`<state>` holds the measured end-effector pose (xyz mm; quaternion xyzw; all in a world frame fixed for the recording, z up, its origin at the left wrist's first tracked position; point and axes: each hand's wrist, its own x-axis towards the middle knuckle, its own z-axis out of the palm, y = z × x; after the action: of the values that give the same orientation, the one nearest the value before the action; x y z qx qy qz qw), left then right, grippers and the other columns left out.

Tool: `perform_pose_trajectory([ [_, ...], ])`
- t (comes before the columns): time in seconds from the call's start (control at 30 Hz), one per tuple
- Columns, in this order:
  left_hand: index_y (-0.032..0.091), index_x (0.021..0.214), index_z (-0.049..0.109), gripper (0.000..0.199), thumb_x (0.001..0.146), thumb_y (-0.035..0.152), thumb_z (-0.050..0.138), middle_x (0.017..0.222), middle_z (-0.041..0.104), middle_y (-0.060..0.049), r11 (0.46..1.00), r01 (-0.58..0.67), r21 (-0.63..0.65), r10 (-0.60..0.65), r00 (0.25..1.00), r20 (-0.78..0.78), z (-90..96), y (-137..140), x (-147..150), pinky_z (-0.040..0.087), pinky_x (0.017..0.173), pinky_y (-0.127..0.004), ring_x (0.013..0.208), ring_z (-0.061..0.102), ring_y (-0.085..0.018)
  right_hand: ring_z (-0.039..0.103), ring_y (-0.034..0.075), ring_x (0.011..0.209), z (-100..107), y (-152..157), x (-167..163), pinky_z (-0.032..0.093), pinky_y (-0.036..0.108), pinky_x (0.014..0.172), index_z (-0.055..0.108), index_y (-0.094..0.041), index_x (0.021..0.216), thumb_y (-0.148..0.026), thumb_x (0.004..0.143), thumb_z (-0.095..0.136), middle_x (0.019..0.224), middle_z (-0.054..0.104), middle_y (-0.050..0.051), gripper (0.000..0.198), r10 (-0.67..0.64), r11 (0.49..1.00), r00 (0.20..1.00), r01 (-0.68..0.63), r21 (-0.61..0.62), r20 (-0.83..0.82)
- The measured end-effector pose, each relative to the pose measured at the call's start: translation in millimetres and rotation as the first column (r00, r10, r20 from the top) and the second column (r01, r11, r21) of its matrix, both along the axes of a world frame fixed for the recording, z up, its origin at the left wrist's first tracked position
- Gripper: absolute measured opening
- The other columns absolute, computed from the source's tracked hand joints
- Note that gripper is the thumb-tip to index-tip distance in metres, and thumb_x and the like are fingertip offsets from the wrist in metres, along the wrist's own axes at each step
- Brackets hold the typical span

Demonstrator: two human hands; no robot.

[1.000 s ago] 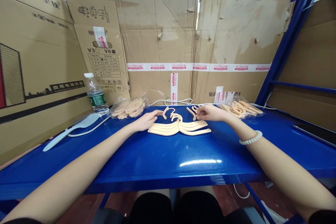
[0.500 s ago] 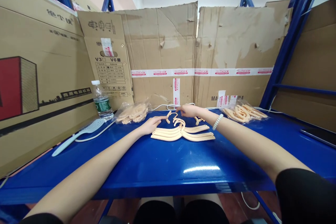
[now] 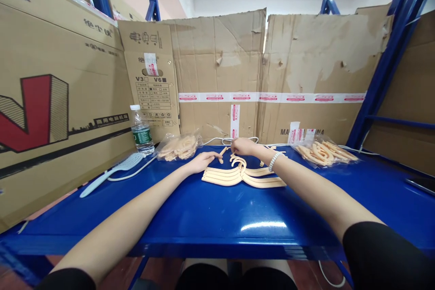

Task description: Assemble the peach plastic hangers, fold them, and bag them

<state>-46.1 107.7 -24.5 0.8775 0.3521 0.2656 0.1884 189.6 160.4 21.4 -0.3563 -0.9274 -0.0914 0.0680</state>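
Stacked on the blue shelf are several beige folding hangers (image 3: 224, 176), their hooks bunched at the top and their arms spread to both sides. Behind the stack's left end, my left hand (image 3: 203, 162) has its fingertips closed on a small beige hanger arm (image 3: 223, 152). My right hand (image 3: 243, 146) is just beyond the hooks, fingers bent in a pinch on a beige hanger hook, mostly hidden by the fingers. More loose beige hanger parts (image 3: 262, 162) lie behind my right wrist, partly covered by it.
Clear bags of beige parts lie at left (image 3: 180, 146) and right (image 3: 321, 152). A water bottle (image 3: 142, 133) and a pale blue hairbrush (image 3: 115, 167) are at left, a phone (image 3: 421, 186) at far right. Cardboard (image 3: 217, 68) walls the back; a white cable (image 3: 217, 139) runs along it.
My right hand has closed around the hook it was reaching over. My left hand stays by the small hanger arm. The whole view has shifted slightly.
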Motion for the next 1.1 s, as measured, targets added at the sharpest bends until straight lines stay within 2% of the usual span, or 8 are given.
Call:
perform_pose_trajectory([
  [0.2,0.015,0.111,0.061,0.024,0.094,0.032,0.058,0.114,0.063,-0.008,0.995,-0.037,0.091,0.041,0.998,-0.039,1.8,2,-11,0.052,0.087,-0.044,0.101,0.062,-0.022,0.057,0.019,0.084,12,-20,28,0.041,0.026,0.077,0.07,-0.014,0.088,-0.014,0.078,0.055,0.083,0.066,0.008,0.018,0.03,0.993,0.936,0.012,0.119,-0.351],
  [0.33,0.015,0.109,0.062,0.023,0.094,0.031,0.058,0.111,0.063,-0.008,0.993,-0.027,0.115,0.033,0.998,-0.051,2.6,-2,-12,0.053,0.085,-0.042,0.097,0.063,-0.021,0.05,0.015,0.065,19,-53,52,0.039,0.026,0.063,0.064,-0.015,0.081,-0.034,0.089,0.046,0.067,0.057,0.004,0.028,-0.026,0.984,0.819,0.12,0.128,-0.573],
  [0.4,0.015,0.109,0.062,0.023,0.094,0.031,0.058,0.111,0.063,-0.008,0.994,-0.017,0.108,0.022,0.999,-0.043,2.9,-4,-10,0.053,0.084,-0.042,0.096,0.063,-0.021,0.047,0.014,0.058,18,-76,60,0.037,0.025,0.057,0.061,-0.015,0.08,-0.044,0.091,0.042,0.062,0.052,0.001,0.036,-0.05,0.988,0.727,0.135,0.071,-0.685],
  [0.5,0.014,0.107,0.062,0.022,0.093,0.031,0.059,0.107,0.064,-0.007,0.996,-0.016,0.085,0.015,1.0,0.015,4.0,-6,-6,0.053,0.083,-0.041,0.094,0.063,-0.02,0.042,0.011,0.051,13,-108,63,0.034,0.025,0.051,0.06,-0.016,0.078,-0.054,0.081,0.056,0.055,0.046,-0.003,0.038,-0.116,0.993,0.468,0.031,-0.114,-0.876],
  [0.57,0.013,0.101,0.063,0.02,0.093,0.031,0.059,0.103,0.065,-0.007,0.997,-0.037,0.067,0.031,0.995,0.094,6.2,-9,-5,0.053,0.083,-0.041,0.093,0.064,-0.02,0.04,0.01,0.047,10,-123,59,0.033,0.025,0.048,0.061,-0.016,0.079,-0.055,0.075,0.063,0.05,0.046,-0.004,0.039,-0.187,0.975,0.371,-0.041,-0.217,-0.91],
  [0.73,0.014,0.092,0.067,0.018,0.089,0.029,0.057,0.107,0.067,-0.009,0.997,-0.066,-0.035,0.074,0.93,0.361,20.7,-26,0,0.054,0.087,-0.041,0.097,0.065,-0.02,0.047,0.01,0.044,6,-137,46,0.035,0.024,0.044,0.062,-0.017,0.084,-0.051,0.069,0.071,0.051,0.059,-0.001,0.038,-0.347,0.882,0.26,-0.237,-0.408,-0.901],
  [0.9,0.015,0.087,0.073,0.022,0.074,0.032,0.071,0.117,0.067,-0.012,0.983,-0.026,-0.179,0.124,0.815,0.566,34.7,-49,15,0.051,0.095,-0.042,0.109,0.062,-0.025,0.061,0.012,0.054,5,-143,41,0.043,0.022,0.047,0.061,-0.016,0.082,-0.043,0.067,0.074,0.068,0.07,0.005,0.034,-0.439,0.789,0.221,-0.368,-0.492,-0.871],
  [1.1,0.012,0.085,0.076,0.032,0.066,0.038,0.08,0.096,0.075,-0.012,0.923,0.052,-0.382,0.237,0.704,0.669,31.4,-64,35,0.05,0.096,-0.043,0.095,0.067,-0.024,0.068,0.015,0.063,-3,-147,35,0.05,0.021,0.05,0.063,-0.015,0.083,-0.028,0.067,0.07,0.076,0.072,0.007,0.022,-0.509,0.719,0.208,-0.43,-0.545,-0.835],
])
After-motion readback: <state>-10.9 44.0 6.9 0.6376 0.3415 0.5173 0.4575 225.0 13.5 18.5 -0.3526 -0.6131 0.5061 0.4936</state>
